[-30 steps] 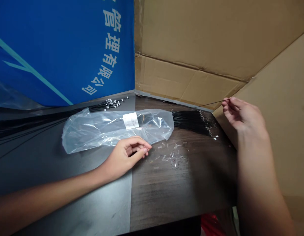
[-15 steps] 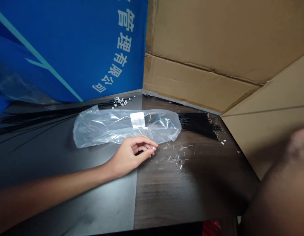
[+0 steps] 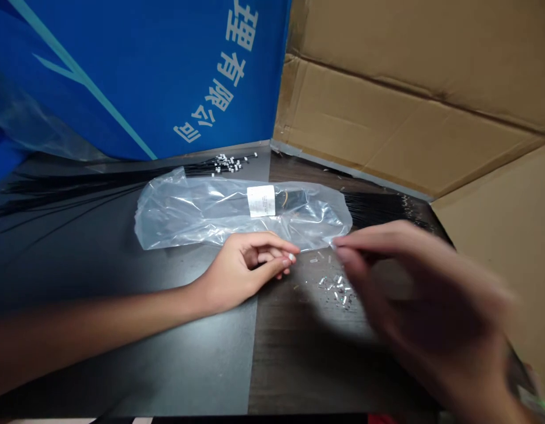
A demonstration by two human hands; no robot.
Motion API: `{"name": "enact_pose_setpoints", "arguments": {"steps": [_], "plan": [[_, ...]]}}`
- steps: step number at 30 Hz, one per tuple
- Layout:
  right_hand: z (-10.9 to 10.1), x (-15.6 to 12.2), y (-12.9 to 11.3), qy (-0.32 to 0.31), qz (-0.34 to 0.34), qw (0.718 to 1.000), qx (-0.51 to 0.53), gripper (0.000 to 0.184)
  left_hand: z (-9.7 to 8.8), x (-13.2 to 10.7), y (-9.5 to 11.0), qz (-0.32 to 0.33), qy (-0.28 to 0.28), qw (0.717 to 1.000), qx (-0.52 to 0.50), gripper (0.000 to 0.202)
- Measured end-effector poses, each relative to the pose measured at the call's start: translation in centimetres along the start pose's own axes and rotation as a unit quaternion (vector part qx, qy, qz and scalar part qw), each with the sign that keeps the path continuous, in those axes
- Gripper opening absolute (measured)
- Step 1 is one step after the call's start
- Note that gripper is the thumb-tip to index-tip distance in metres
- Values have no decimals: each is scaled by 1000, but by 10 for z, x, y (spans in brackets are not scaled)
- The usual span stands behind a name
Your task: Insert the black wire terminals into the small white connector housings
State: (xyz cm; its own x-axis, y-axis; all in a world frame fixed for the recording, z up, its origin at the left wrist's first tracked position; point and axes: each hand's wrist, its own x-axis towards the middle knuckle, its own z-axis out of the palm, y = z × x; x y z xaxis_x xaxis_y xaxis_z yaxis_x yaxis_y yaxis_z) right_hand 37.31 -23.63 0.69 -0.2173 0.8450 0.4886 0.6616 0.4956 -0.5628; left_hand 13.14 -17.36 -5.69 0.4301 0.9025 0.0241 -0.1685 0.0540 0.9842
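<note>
My left hand (image 3: 248, 271) rests on the dark table just below a clear plastic bag (image 3: 210, 215) with a white label (image 3: 261, 201). Its thumb and fingers pinch a small white piece (image 3: 291, 257). My right hand (image 3: 414, 288) is blurred above the table, its fingertips close to the bag's right end, and I cannot see a wire in it. Thin black wires (image 3: 387, 207) fan out to the right of the bag. More black wires (image 3: 100, 185) stretch left, with white tips (image 3: 228, 165). Small clear pieces (image 3: 336, 290) lie scattered under my right hand.
A blue printed board (image 3: 135, 76) with white characters stands behind the table's left half. Cardboard sheets (image 3: 409, 100) form the back and right sides. The table's front edge (image 3: 255, 415) runs along the bottom, with something red (image 3: 381, 419) below it.
My right hand has swung in from the right side over the table, no longer visibly pinching the thin black wire. The view has shifted. My left hand stays nearly still.
</note>
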Motion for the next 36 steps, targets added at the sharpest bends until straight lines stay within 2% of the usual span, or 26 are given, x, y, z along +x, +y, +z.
{"name": "enact_pose_setpoints", "arguments": {"steps": [2, 5, 12, 27, 31, 36], "plan": [[29, 14, -3, -48, 8, 998, 34, 15, 0, -1, -1, 13, 15, 1000, 6, 17], [49, 19, 2, -115, 56, 989, 77, 11, 1, -1, -2, 25, 30, 999, 5, 19], [49, 18, 9, -117, 159, 969, 147, 9, 0, -2, -2, 9, 31, 999, 20, 16], [49, 20, 6, -152, 221, 943, 195, 12, 1, -3, 2, 57, 6, 998, 26, 11], [51, 16, 5, -123, 173, 967, 144, 10, 1, -4, 1, 46, 2, 999, 18, 14], [55, 9, 7, -48, 6, 998, 44, 10, 0, -3, 2, 4, 5, 1000, -1, 16]]}}
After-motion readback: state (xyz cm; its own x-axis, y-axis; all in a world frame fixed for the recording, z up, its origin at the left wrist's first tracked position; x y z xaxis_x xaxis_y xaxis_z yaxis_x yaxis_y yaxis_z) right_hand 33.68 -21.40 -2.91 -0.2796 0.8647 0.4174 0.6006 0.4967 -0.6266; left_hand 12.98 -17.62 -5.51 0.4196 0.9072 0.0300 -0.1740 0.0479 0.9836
